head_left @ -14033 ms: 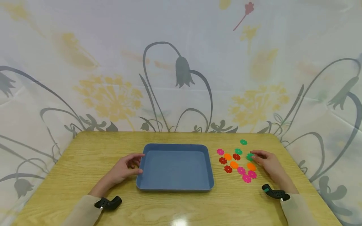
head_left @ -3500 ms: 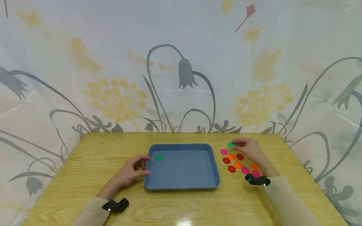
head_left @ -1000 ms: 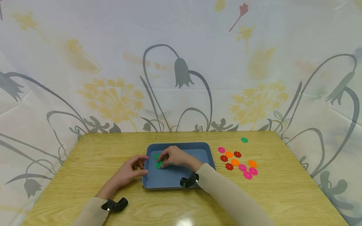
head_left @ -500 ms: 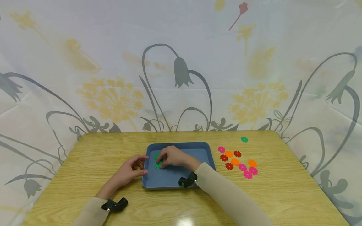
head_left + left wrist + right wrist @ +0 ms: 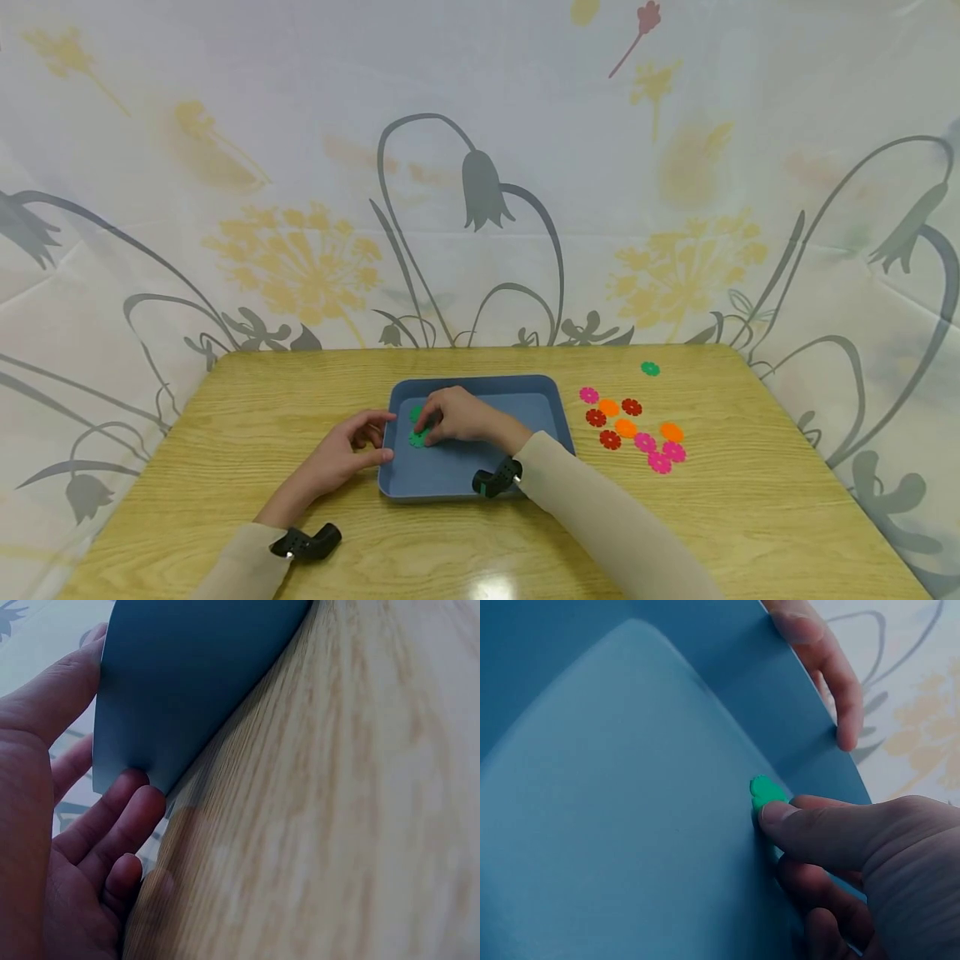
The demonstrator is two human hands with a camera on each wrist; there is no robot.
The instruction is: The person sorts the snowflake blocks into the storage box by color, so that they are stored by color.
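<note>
A shallow blue tray (image 5: 431,479) lies on the wooden table. My left hand (image 5: 345,446) holds its left wall; in the left wrist view the thumb reaches the rim and the fingertips (image 5: 146,804) rest against the outer wall. Inside the tray, my right hand (image 5: 467,417) pinches a green flower-shaped plastic disc (image 5: 766,790) between thumb and index finger, close to the tray's left side. Behind it in the tray lies another green disc (image 5: 415,412), partly covered by the fingers in the head view.
To the right of the tray lie loose flower-shaped discs: dark red (image 5: 610,439), orange (image 5: 671,432) and pink (image 5: 660,462). A single green disc (image 5: 650,368) lies farther back. A patterned cloth (image 5: 480,275) hangs behind the table (image 5: 210,433).
Since 3.5 seconds ago, my right hand has carried a second green disc from the right-hand group into the tray. Over the last second it has hardly moved; the left hand stays at the tray.
</note>
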